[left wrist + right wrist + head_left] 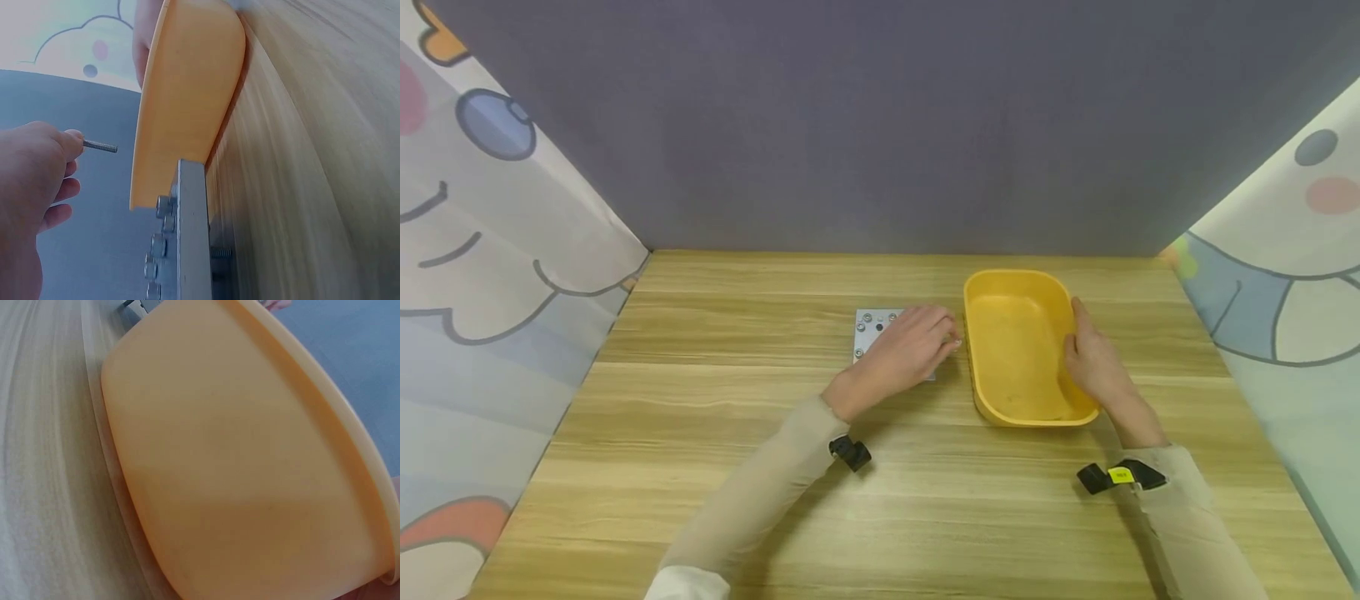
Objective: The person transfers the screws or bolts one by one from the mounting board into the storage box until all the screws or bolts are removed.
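Note:
My left hand [904,348] is over the metal plate [867,337] and pinches a threaded bolt [101,146] between thumb and forefinger. In the left wrist view the bolt points toward the yellow bin [181,94], apart from it. Several socket-head bolts [159,245] stand along one face of the plate, and a threaded end [221,252] sticks out of the other face. The right hand [1101,362] grips the right wall of the bin, thumb over the rim. No object shows inside the bin in the head view.
The wooden table [737,333] carries the plate and the bin. A dark grey panel [880,125] rises behind its far edge. Printed curtains [512,250] hang at both sides. Each wrist wears a black strap mount [850,452].

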Action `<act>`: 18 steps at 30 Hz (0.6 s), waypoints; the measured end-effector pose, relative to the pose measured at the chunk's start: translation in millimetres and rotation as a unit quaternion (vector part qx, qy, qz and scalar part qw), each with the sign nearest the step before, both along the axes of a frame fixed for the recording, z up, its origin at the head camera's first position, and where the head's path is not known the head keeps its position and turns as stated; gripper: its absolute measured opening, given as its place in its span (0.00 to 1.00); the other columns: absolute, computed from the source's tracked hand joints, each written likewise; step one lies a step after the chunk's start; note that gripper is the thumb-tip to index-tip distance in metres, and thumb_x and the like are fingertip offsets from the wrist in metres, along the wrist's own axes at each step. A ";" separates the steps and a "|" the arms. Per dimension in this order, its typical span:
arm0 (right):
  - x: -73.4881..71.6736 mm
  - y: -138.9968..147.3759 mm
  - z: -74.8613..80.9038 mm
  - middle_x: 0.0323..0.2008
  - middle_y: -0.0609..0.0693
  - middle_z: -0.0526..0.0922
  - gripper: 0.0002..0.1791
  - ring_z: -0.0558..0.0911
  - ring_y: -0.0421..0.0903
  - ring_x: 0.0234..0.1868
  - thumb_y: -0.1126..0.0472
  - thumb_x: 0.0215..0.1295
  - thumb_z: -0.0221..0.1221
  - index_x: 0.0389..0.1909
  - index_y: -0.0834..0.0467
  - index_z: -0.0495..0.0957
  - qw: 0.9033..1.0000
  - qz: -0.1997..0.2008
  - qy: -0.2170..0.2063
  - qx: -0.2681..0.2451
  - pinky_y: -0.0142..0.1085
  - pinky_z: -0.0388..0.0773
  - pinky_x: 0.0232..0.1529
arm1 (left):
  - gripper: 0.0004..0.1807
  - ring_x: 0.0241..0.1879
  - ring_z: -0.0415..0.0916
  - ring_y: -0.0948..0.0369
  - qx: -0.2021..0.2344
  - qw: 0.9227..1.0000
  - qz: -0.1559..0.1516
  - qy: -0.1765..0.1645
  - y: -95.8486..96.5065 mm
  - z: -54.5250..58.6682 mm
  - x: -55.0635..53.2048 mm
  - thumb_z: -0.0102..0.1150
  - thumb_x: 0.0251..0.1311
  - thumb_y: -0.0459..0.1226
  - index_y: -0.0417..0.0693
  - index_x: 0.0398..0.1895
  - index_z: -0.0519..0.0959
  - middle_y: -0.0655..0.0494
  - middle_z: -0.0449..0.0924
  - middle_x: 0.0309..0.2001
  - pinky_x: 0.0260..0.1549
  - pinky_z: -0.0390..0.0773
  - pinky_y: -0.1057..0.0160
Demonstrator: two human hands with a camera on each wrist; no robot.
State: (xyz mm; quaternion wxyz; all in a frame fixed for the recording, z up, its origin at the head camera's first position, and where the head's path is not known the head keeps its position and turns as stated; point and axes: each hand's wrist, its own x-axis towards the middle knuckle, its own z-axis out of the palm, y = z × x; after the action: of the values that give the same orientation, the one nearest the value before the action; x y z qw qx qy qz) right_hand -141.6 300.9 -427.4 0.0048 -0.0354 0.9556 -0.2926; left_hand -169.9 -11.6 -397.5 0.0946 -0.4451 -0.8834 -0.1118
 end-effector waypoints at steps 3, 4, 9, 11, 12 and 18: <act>-0.6 0.4 -0.6 0.68 0.86 0.58 0.34 0.75 0.79 0.55 0.69 0.79 0.39 0.78 0.77 0.38 1.000 -0.001 -0.002 0.002 0.70 0.70 0.59 | 0.14 0.60 0.75 0.59 -0.003 1.000 -0.004 -0.003 5.0 0.2 -1.1 0.53 0.77 0.42 0.46 0.55 0.81 0.55 0.79 0.55 0.68 0.71 0.61; -0.6 0.2 -0.5 0.68 0.86 0.58 0.34 0.73 0.79 0.57 0.69 0.79 0.39 0.78 0.77 0.38 1.000 -0.001 -0.003 0.003 0.70 0.69 0.60 | 0.14 0.60 0.75 0.59 -0.002 1.000 -0.007 -0.003 6.6 0.5 -1.4 0.53 0.77 0.42 0.46 0.55 0.81 0.55 0.79 0.55 0.68 0.71 0.61; 0.7 -1.1 0.5 0.66 0.86 0.60 0.33 0.78 0.73 0.45 0.69 0.79 0.38 0.78 0.77 0.38 1.000 -0.002 0.002 0.002 0.68 0.72 0.56 | 0.12 0.58 0.75 0.59 0.007 1.000 -0.025 0.006 15.0 1.1 -3.2 0.53 0.77 0.41 0.47 0.52 0.82 0.55 0.79 0.54 0.67 0.72 0.61; 1.2 -0.9 0.5 0.66 0.87 0.60 0.33 0.78 0.70 0.42 0.69 0.79 0.38 0.78 0.77 0.39 1.000 -0.001 0.005 0.000 0.68 0.73 0.54 | 0.12 0.58 0.75 0.59 0.005 0.999 -0.032 0.009 18.7 0.6 -4.4 0.52 0.78 0.41 0.47 0.52 0.82 0.55 0.79 0.54 0.68 0.72 0.62; 1.6 -0.9 0.5 0.66 0.87 0.59 0.33 0.77 0.69 0.41 0.69 0.78 0.38 0.78 0.77 0.39 1.000 0.000 0.007 -0.001 0.68 0.72 0.54 | 0.12 0.59 0.75 0.59 0.003 0.999 -0.034 0.008 20.5 0.5 -4.8 0.52 0.78 0.41 0.47 0.52 0.82 0.55 0.78 0.54 0.69 0.71 0.62; 2.1 -1.0 -0.2 0.68 0.86 0.58 0.33 0.76 0.70 0.45 0.69 0.78 0.38 0.78 0.76 0.38 1.000 -0.001 0.006 -0.003 0.69 0.71 0.57 | 0.13 0.59 0.75 0.60 -0.010 0.999 -0.039 0.010 31.0 3.5 -5.1 0.49 0.79 0.42 0.49 0.53 0.82 0.57 0.78 0.54 0.69 0.69 0.62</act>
State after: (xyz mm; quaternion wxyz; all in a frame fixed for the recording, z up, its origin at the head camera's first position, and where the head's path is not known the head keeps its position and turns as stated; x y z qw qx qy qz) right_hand -139.4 299.8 -427.6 -0.0010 -0.0366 0.9548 -0.2951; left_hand -175.0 19.4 -394.0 0.0945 -0.4810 -0.8656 -0.1026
